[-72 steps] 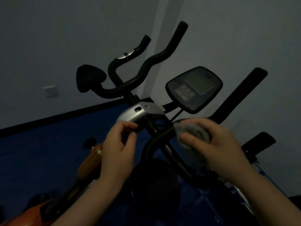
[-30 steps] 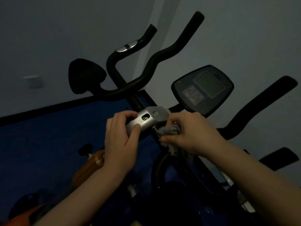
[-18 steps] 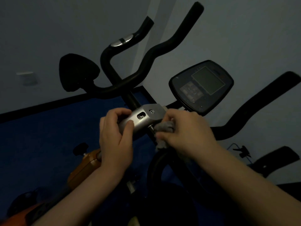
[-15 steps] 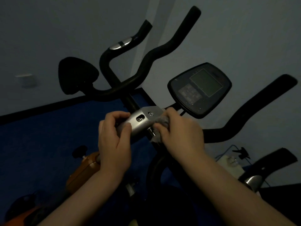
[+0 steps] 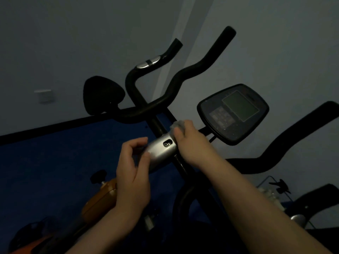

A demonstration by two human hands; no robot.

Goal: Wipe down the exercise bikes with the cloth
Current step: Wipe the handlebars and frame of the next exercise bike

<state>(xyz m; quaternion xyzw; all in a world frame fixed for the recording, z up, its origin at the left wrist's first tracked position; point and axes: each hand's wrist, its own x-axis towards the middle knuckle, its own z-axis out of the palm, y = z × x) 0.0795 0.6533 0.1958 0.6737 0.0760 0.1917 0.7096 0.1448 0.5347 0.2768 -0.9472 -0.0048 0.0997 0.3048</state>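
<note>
- In a dim room, the right hand [image 5: 190,142] grips a grey cloth [image 5: 177,125] against the upper end of the silver bracket [image 5: 161,149] on an exercise bike [image 5: 183,85].
- The left hand [image 5: 133,173], fingers curled, pinches the bracket's lower end.
- The console [image 5: 233,112] sits just right of the cloth.

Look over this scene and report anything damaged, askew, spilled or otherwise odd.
Nothing stands out. The right hand presses a grey cloth onto the silver metal clamp cover of the black exercise bike; the left hand steadies its other end.
</note>
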